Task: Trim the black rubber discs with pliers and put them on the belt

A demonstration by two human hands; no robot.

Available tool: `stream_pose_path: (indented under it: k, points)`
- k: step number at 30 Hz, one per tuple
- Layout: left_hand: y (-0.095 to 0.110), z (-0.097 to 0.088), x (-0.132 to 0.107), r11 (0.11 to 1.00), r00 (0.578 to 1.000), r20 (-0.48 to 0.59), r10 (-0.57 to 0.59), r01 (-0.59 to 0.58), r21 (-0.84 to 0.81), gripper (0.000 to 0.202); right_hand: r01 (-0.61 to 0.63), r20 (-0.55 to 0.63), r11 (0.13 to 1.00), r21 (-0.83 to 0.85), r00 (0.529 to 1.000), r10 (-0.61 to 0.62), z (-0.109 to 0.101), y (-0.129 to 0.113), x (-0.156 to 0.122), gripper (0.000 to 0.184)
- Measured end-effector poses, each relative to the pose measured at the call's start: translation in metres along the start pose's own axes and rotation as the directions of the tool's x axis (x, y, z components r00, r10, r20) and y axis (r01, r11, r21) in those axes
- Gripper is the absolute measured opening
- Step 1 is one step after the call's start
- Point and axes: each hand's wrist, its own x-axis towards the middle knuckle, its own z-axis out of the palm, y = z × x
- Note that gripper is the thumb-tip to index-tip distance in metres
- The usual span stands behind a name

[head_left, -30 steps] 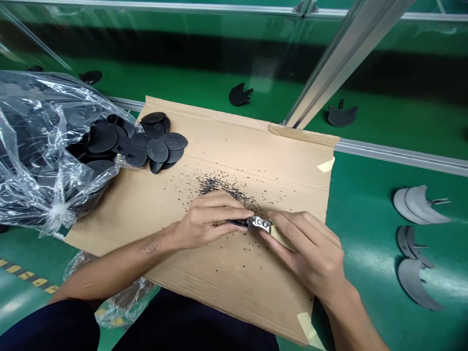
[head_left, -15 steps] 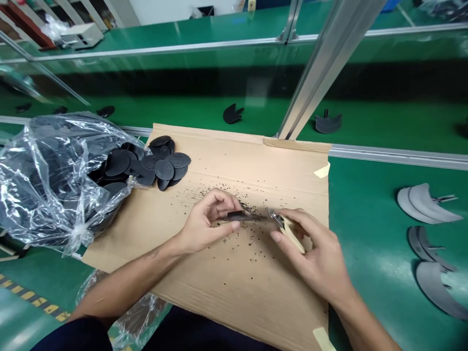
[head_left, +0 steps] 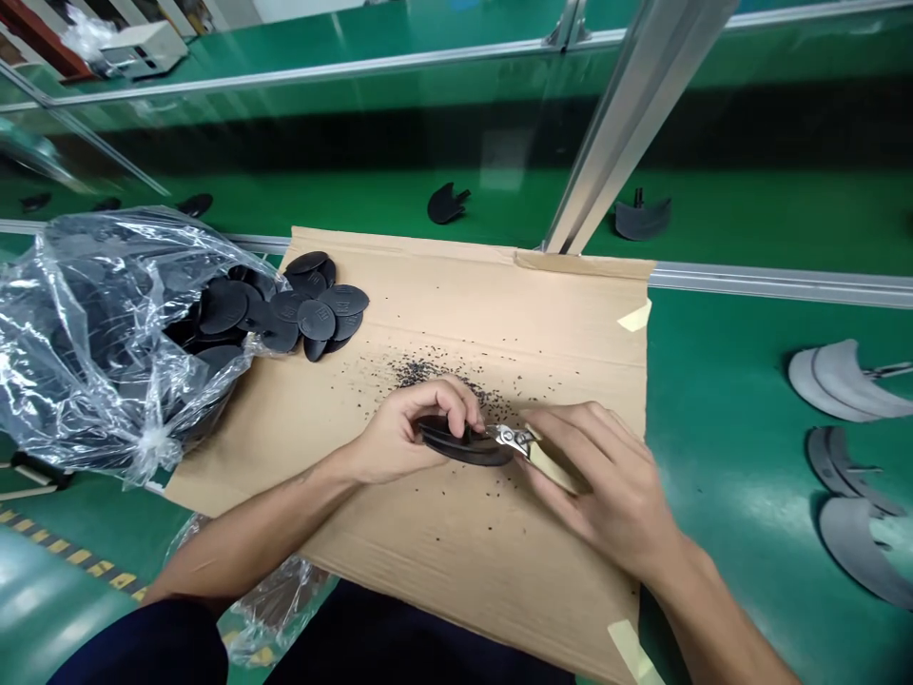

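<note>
Since the last look, the black rubber disc (head_left: 463, 449) has swung from nearly edge-on to a tilted, broader face, pinched between the thumb and fingers of the left hand (head_left: 403, 433). Its rim now sits against the steel head of the cream-handled nippers (head_left: 514, 440), which the right hand (head_left: 606, 485) grips firmly by the handles. We cannot tell how far the nippers' blades stand open. Both hands work at centre frame, above a flattened brown cardboard sheet (head_left: 456, 542) strewn with fine black crumbs (head_left: 428, 373). At its upper left, a heap of matching black discs (head_left: 318, 319) spills from a clear plastic bag (head_left: 92, 352), itself packed with more discs. Pale masking tape (head_left: 634, 316) lies along the sheet's right edge, beside the green workbench (head_left: 713, 400), where grey crescent-shaped pieces (head_left: 842, 381) rest at right.
</note>
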Motion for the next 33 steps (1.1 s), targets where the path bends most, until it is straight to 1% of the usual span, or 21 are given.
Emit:
stream_pose_path:
  k: [2, 4, 8, 13, 16, 21, 25, 29, 31, 33]
  points:
    - [0.001, -0.001, 0.000, 1.000, 1.000, 0.018, -0.017, 0.018, -0.013, 0.019, 0.035, 0.013, 0.998, -0.054, 0.999, -0.034, 0.001, 0.002, 0.000, 0.022]
    - [0.002, -0.001, 0.000, 1.000, 0.999, 0.022, -0.030, 0.030, -0.005, 0.022, 0.054, 0.012, 0.996, -0.065, 0.998, -0.054, 0.003, 0.001, 0.000, 0.021]
    - [0.002, 0.000, -0.001, 0.999, 0.999, 0.025, -0.037, 0.037, 0.008, 0.023, 0.044, 0.007, 0.996, -0.076, 0.999, -0.043, 0.004, -0.001, 0.000, 0.020]
    - [0.001, 0.000, -0.001, 0.998, 0.998, 0.031, -0.058, 0.058, 0.013, 0.023, 0.065, 0.013, 0.985, -0.162, 0.998, -0.064, 0.006, -0.002, -0.002, 0.019]
    - [0.001, 0.000, -0.002, 0.997, 0.996, 0.036, -0.083, 0.083, 0.009, 0.022, 0.062, 0.015, 0.979, -0.193, 0.998, -0.060, 0.006, -0.002, -0.003, 0.017]
    - [0.002, 0.000, -0.002, 0.995, 0.995, 0.029, -0.099, 0.099, -0.013, 0.015, 0.036, 0.040, 0.983, -0.179, 0.999, -0.030, 0.005, -0.005, -0.002, 0.016]
    - [0.001, 0.000, -0.004, 0.994, 0.994, 0.018, -0.107, 0.106, 0.004, 0.008, 0.050, 0.042, 0.979, -0.198, 0.998, -0.043, 0.003, -0.005, -0.002, 0.013]
    - [0.000, 0.000, -0.005, 0.996, 0.996, 0.006, -0.085, 0.085, 0.001, 0.008, 0.085, 0.005, 0.964, -0.253, 0.996, -0.086, 0.003, -0.006, -0.003, 0.011]
    - [0.000, 0.001, -0.005, 0.997, 0.997, 0.003, -0.073, 0.074, -0.018, 0.008, 0.069, -0.008, 0.959, -0.275, 0.997, -0.074, 0.003, -0.008, -0.004, 0.012]
    - [0.000, 0.001, -0.004, 0.995, 0.996, 0.004, -0.091, 0.091, -0.036, 0.010, 0.054, -0.004, 0.965, -0.255, 0.998, -0.056, 0.003, -0.010, -0.004, 0.013]
